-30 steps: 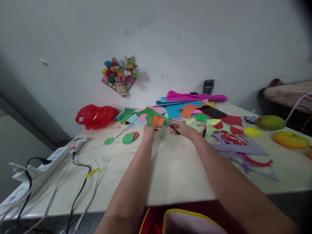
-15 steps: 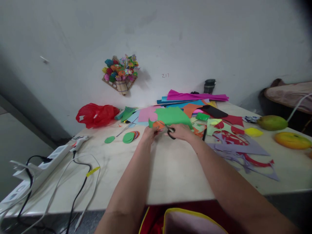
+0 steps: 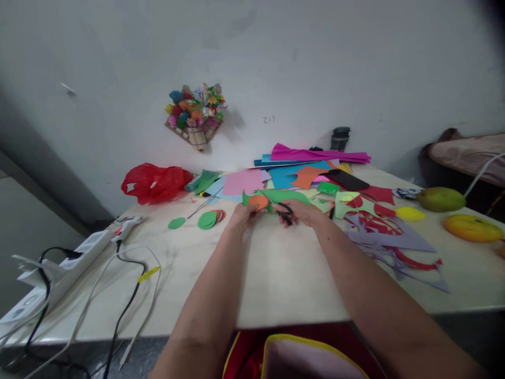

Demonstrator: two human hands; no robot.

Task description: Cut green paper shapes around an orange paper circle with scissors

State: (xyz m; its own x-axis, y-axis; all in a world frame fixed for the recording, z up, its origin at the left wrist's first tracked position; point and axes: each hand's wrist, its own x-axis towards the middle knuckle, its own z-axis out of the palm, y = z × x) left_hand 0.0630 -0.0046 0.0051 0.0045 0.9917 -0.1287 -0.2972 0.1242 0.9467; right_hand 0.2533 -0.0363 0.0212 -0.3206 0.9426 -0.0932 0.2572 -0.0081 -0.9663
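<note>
At twelve o'clock, the left hand (image 3: pixel 242 215) is pinching an orange circle (image 3: pixel 258 202) on green paper (image 3: pixel 290 197); the right hand (image 3: pixel 302 211) is holding scissors (image 3: pixel 285 208). Cut circles (image 3: pixel 207 220) are lying at nine; the green is looking part-cut.

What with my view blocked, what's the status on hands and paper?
Left hand pinching orange circle over green paper. Right hand on scissors, blades by the paper. Loose scraps close beside right hand.
</note>
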